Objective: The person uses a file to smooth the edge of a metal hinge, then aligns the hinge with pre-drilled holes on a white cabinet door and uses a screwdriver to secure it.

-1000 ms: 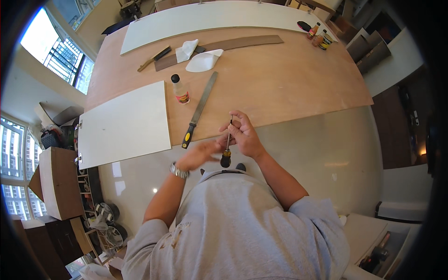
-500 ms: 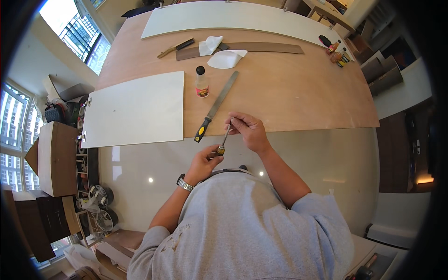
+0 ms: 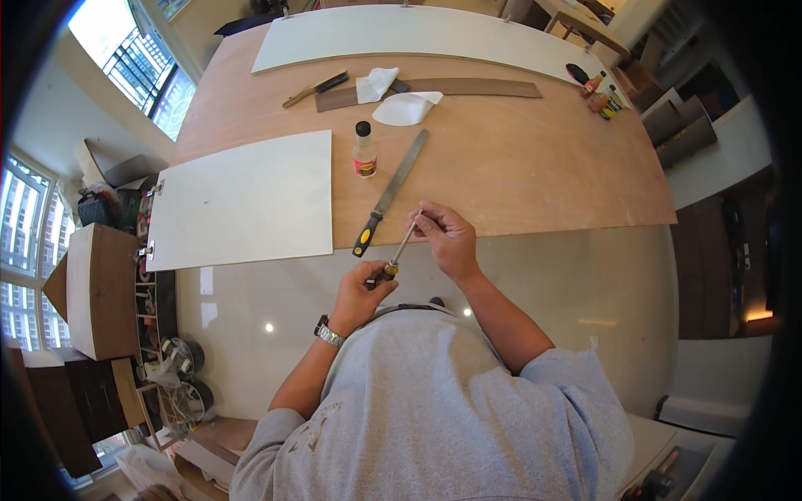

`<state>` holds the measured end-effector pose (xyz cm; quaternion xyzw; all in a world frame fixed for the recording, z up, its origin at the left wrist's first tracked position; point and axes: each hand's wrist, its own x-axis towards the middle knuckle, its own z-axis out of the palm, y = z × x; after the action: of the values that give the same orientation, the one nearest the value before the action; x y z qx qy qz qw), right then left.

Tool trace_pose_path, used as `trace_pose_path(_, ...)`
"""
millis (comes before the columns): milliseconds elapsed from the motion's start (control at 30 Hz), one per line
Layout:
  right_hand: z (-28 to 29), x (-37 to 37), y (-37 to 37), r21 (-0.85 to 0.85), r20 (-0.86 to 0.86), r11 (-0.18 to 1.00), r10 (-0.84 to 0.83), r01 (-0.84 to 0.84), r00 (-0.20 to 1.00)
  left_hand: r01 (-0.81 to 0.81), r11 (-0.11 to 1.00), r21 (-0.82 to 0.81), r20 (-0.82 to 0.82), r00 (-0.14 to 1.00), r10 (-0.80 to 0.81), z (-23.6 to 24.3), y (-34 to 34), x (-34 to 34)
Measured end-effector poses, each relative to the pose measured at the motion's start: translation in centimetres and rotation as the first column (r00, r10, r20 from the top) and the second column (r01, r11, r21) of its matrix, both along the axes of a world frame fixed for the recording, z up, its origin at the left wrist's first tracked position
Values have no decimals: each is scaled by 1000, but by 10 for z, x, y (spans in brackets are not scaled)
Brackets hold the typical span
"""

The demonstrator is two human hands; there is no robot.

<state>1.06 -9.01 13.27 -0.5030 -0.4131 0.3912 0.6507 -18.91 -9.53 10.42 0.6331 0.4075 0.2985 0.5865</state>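
My left hand [image 3: 368, 288] is closed on the yellow and black handle of a screwdriver [image 3: 402, 249], which slants up to the right. My right hand [image 3: 443, 238] pinches the metal shaft at its upper tip. Just beyond my hands, a flat file [image 3: 402, 171] with a black and yellow handle lies on the plywood sheet [image 3: 543, 159], beside a clear bottle [image 3: 364, 163] with black cap and red label. To their left lies a white board [image 3: 238, 200] with hinges on its outer edge.
Farther back lie a wooden-handled brush [image 3: 316, 88], a long brown strip [image 3: 484, 87], white papers [image 3: 405, 108] and a long white panel [image 3: 393, 33]. Several small bottles [image 3: 600, 93] stand at the back right. Stacked cabinets [image 3: 100, 292] stand at left.
My left hand has moved from loose fingers beside the screwdriver to a grip on its handle. The screwdriver has tilted from near upright to a slant, with my right fingers still at its tip.
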Motion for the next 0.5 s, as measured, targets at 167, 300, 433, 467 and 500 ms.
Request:
trace_pose_path(167,4,-8,-5,-31,-30,999,-7,6,1000,-20,997,70,-55,998,23,-4,4,-6)
trace_pose_path(300,6,-21,-10,-46,-81,999,7,-11,997,-34,996,77,-50,998,38,-6,5,-11)
trace_pose_path(433,6,-32,-14,-72,-44,997,28,-31,999,-10,1000,13,-30,999,10,-21,4,-20)
trace_pose_path(467,6,-34,-14,-72,-45,997,28,-31,999,7,1000,-19,-26,1000,-7,-21,3,-22)
trace_pose_path(500,5,-36,-15,-68,-27,997,27,-29,999,23,998,-51,-21,1000,-24,-21,2,-23)
